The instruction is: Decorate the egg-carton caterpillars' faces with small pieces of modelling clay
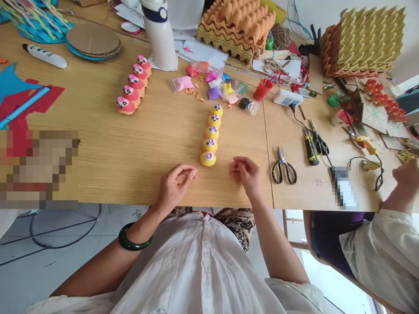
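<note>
My left hand [176,185] hovers at the table's front edge, fingers curled and thumb tip close to the fingertips, with nothing visible in it. A dark green bangle [135,244] sits on that wrist. My right hand [248,176] is to the right, its fingers bent in and thumb against them; no object shows there. Between and beyond the hands lies a yellow egg-carton caterpillar [212,131] with purple and dark spots on its humps. Neither hand touches it. Farther left stands a similar pink-and-red egg-carton strip [133,87].
Bags of coloured clay [214,93], a red cup [262,89], a white bottle [159,37] and egg trays [235,28] stand at the back. Black-handled scissors [283,168], a cutter [310,148] and a power strip [288,98] lie right. Another person's arm [404,187] rests at far right.
</note>
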Demonstrator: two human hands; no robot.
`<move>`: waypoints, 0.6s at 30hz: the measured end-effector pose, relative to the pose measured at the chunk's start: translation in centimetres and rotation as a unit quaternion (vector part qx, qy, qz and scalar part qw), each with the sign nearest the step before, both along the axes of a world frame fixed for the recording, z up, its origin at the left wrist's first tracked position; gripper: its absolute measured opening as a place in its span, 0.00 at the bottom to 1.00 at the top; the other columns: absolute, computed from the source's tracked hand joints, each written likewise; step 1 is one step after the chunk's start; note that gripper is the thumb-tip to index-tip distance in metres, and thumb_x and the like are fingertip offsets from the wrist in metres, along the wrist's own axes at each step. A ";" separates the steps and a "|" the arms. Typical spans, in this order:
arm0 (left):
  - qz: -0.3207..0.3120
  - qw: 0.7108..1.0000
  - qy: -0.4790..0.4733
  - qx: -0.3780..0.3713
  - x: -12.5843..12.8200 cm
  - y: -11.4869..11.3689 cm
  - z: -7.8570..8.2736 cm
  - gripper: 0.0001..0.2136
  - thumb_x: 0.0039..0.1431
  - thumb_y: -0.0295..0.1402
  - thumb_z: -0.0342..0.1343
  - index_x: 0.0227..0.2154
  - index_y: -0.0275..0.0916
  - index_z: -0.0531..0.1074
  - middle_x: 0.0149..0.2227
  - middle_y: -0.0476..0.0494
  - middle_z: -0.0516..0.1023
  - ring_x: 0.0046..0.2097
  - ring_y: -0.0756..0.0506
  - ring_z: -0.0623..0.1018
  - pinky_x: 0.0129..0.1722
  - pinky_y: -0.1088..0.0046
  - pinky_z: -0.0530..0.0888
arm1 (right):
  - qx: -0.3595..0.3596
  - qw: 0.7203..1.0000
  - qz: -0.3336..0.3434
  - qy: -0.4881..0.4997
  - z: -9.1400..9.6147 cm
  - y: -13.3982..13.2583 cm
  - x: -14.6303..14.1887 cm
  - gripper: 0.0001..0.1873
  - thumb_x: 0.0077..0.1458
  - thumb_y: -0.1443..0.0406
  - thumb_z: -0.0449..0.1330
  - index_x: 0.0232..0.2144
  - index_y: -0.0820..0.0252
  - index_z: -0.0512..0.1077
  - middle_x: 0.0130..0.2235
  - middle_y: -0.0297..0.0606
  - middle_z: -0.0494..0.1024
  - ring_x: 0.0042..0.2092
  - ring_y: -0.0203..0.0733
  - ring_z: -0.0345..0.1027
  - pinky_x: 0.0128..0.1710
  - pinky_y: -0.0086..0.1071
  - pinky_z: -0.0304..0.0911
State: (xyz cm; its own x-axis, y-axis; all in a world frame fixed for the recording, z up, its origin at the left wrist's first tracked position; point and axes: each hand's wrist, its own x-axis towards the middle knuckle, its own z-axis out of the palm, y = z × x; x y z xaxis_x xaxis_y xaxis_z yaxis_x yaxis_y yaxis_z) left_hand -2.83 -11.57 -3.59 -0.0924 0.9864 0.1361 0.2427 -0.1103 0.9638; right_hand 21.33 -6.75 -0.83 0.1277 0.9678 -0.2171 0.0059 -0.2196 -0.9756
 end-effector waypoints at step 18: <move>0.024 0.996 -0.078 -0.042 0.2 0.7 -1.3 0.16 0.64 0.48 0.66 0.42 0.39 0.84 0.37 0.44 0.86 0.36 0.48 0.87 0.41 0.77 0.84 | -0.031 0.973 -0.194 -0.118 1.4 23.1 3.6 0.17 0.66 0.71 0.57 0.57 0.64 0.70 0.56 0.47 0.74 0.40 0.39 0.78 0.38 0.39 0.81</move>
